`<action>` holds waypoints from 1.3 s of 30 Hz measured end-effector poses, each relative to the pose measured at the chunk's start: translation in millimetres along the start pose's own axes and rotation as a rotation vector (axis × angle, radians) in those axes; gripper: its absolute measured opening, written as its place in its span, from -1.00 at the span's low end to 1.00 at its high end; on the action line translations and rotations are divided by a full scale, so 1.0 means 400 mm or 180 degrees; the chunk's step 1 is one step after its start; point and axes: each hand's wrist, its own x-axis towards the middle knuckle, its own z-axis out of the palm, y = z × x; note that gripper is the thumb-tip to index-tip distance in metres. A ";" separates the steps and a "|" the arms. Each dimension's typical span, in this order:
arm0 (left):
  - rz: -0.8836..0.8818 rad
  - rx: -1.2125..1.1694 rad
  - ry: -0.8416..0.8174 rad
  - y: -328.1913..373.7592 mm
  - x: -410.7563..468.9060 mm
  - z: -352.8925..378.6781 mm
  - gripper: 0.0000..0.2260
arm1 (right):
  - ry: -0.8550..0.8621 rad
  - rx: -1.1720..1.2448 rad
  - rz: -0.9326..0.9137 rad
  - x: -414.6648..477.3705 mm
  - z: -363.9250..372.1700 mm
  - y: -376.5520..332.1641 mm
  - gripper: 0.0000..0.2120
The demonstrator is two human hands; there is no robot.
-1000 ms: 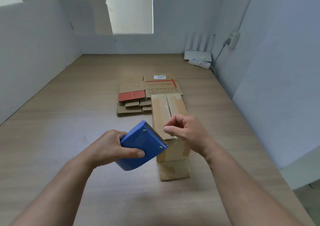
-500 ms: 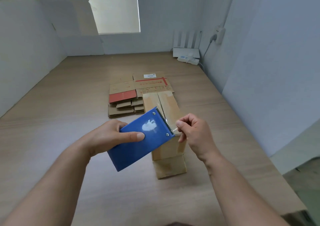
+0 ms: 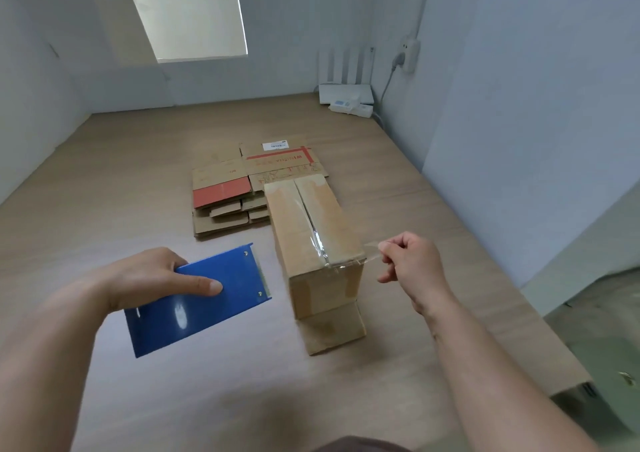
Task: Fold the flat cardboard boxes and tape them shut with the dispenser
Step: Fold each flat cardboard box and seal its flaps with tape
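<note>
A folded cardboard box [image 3: 311, 230] stands on the wooden table [image 3: 121, 181], its top flaps meeting along a seam covered with clear tape. One flap lies flat on the table at its near end. My left hand [image 3: 152, 278] grips the blue tape dispenser [image 3: 197, 299] left of the box, its toothed edge facing the box. My right hand [image 3: 412, 261] pinches the end of a clear tape strip [image 3: 367, 254] that runs from the box's near right top edge. A stack of flat cardboard boxes [image 3: 249, 181] lies behind the standing box.
A white router [image 3: 346, 84] and a power strip [image 3: 349, 107] sit in the far right corner, with a plug in the wall socket [image 3: 408, 53]. White walls close in the table on the left, back and right. The table's right front edge [image 3: 554, 347] drops off.
The dispenser has moved left and away from the box, cut free from the tape. My right hand has moved right, pulling the tape end past the box's edge.
</note>
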 end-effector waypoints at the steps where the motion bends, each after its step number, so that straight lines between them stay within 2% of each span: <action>1: -0.0020 0.0031 -0.0011 -0.002 0.003 -0.004 -0.11 | -0.0025 -0.0014 0.0009 -0.001 0.007 0.000 -0.85; 5: -0.0142 0.0121 0.0019 -0.013 0.015 -0.023 -0.06 | -0.0073 -0.0023 0.0093 -0.001 0.023 0.011 -0.85; 12: -0.0376 0.0265 0.0279 -0.013 0.056 -0.001 -0.27 | -0.0161 -0.0136 0.0173 0.011 0.038 0.027 -0.84; 16: -0.0529 0.0333 0.0451 -0.008 0.088 0.030 -0.48 | -0.0197 -0.0134 0.0283 0.016 0.044 0.040 -0.85; 23: -0.0531 0.0559 0.0511 0.039 0.141 0.090 -0.53 | -0.0487 0.0341 0.0901 0.025 0.041 0.047 -0.84; 25: -0.0531 0.0673 0.0565 0.053 0.143 0.094 -0.52 | -0.0551 0.0095 0.1116 0.030 0.035 0.064 -0.83; 28: -0.0545 0.0758 0.0614 0.064 0.139 0.097 -0.51 | -0.0577 -0.0737 0.1382 0.015 0.038 0.115 -0.87; 30: -0.0548 0.0806 0.0635 0.072 0.138 0.101 -0.51 | -0.0148 -0.1025 0.1003 0.003 0.049 0.137 -0.89; 32: -0.0600 0.0812 0.0638 0.076 0.137 0.103 -0.51 | 0.0284 -0.1118 0.0299 -0.001 0.063 0.110 -0.78; 35: -0.0667 0.0760 0.0630 0.077 0.137 0.100 -0.52 | -0.0067 -0.1529 -0.0292 0.000 0.103 0.061 -0.61; 37: -0.0742 0.0682 0.0586 0.085 0.136 0.102 -0.53 | -0.0267 -0.1855 -0.0304 0.002 0.125 0.061 -0.61; 39: -0.0852 0.0622 0.0599 0.099 0.139 0.110 -0.56 | -0.0221 -0.1884 -0.0253 0.003 0.127 0.067 -0.66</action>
